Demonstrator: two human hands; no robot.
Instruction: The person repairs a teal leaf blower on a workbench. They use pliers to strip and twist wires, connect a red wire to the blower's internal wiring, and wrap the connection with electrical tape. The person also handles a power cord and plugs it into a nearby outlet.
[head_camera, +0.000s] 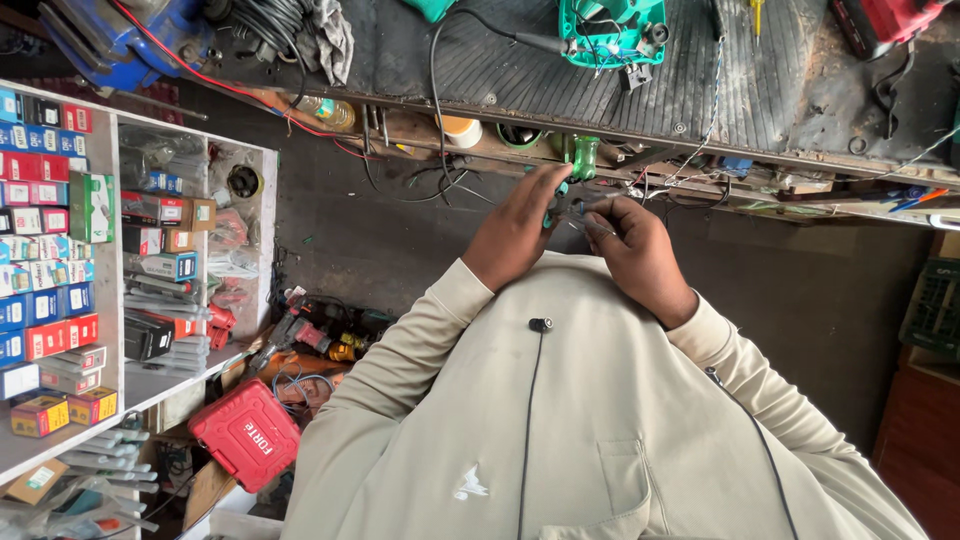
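Worktop (780, 90): dark, ribbed and worn, running across the top of the view, with a wooden ledge under its near edge carrying loose wires and small parts. Blue vise (120, 40) at its left end.

Shelf unit (110, 290) at left, packed with small red, blue and green boxes. Red tool case (245, 433) on the floor below it.

Green power-tool housing (610, 30) lies opened on the worktop, wires showing.

Person in a beige long-sleeved shirt; both hands are raised together in front of the chest, just below the ledge.

Left hand (515, 235): fingers curled shut around a green-handled tool (553, 205), only a bit of handle visible.

Right hand (635, 250): fingertips pinched on a small dark part (578, 208), held between the two hands and touching the tool's end. Part too small to identify.

Green translucent handle (585, 157) stands just above the hands on the ledge.
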